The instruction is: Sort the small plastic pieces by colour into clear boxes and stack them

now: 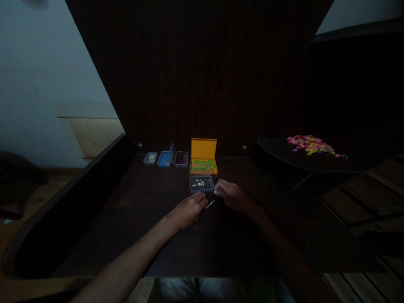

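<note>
My right hand (pixel 229 193) is closed in a pinch at the right side of a clear plastic box (pixel 191 185). A tiny pale piece (pixel 215 192) shows at its fingertips. In front of the box, my left hand (pixel 192 207) rests low over the table with its fingers curled together; whatever they hold is hidden. Beside its fingertips, a few small pale pieces (pixel 211 203) lie in a short slanting row on the dark wood. More pale bits (pixel 200 183) are scattered inside the clear box. The picture is too dark to tell their exact kind.
Behind the clear box stands an open yellow case (pixel 203 148) with green pieces (pixel 203 164) in it. Small clear boxes (pixel 150 158) line the back left, one with blue contents (pixel 164 158). A colourful heap (pixel 311 144) lies on a dark side surface at right. A raised panel (pixel 78 202) edges the left.
</note>
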`<action>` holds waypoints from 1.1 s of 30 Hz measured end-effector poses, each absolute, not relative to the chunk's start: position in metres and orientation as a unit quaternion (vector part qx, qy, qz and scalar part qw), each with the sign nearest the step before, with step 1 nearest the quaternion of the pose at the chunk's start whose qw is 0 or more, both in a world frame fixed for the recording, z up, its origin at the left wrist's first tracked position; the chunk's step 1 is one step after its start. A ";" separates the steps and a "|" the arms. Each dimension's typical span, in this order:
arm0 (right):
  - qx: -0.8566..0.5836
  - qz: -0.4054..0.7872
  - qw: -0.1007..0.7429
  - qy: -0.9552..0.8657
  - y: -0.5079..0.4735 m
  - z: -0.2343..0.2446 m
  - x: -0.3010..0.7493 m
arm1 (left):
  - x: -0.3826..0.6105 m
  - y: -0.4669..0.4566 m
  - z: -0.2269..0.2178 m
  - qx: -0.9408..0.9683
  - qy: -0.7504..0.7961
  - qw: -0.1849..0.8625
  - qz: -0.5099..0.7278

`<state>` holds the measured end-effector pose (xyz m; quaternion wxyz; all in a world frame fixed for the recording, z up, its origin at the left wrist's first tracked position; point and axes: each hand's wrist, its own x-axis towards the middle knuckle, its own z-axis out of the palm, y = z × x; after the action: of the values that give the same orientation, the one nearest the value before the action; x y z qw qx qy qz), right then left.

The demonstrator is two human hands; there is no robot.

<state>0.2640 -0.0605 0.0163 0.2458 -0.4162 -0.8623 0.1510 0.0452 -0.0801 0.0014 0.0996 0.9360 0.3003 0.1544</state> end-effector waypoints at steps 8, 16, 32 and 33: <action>-0.470 0.121 0.286 -0.826 -0.044 0.006 0.240 | 0.045 -0.078 0.001 0.937 0.287 0.118 0.163; -0.495 0.093 0.284 -0.816 -0.041 -0.003 0.239 | 0.045 -0.078 0.000 0.925 0.297 0.157 0.176; -0.379 0.195 0.231 -0.875 -0.064 0.023 0.271 | 0.044 -0.081 0.001 0.924 0.298 0.130 0.201; -0.376 0.203 0.222 -0.876 -0.066 0.021 0.272 | 0.044 -0.080 0.000 0.923 0.299 0.132 0.205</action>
<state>0.2724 -0.0662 0.0213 0.2218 -0.3759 -0.8765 0.2033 0.0440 -0.0802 0.0002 0.1318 0.9226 0.2989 0.2051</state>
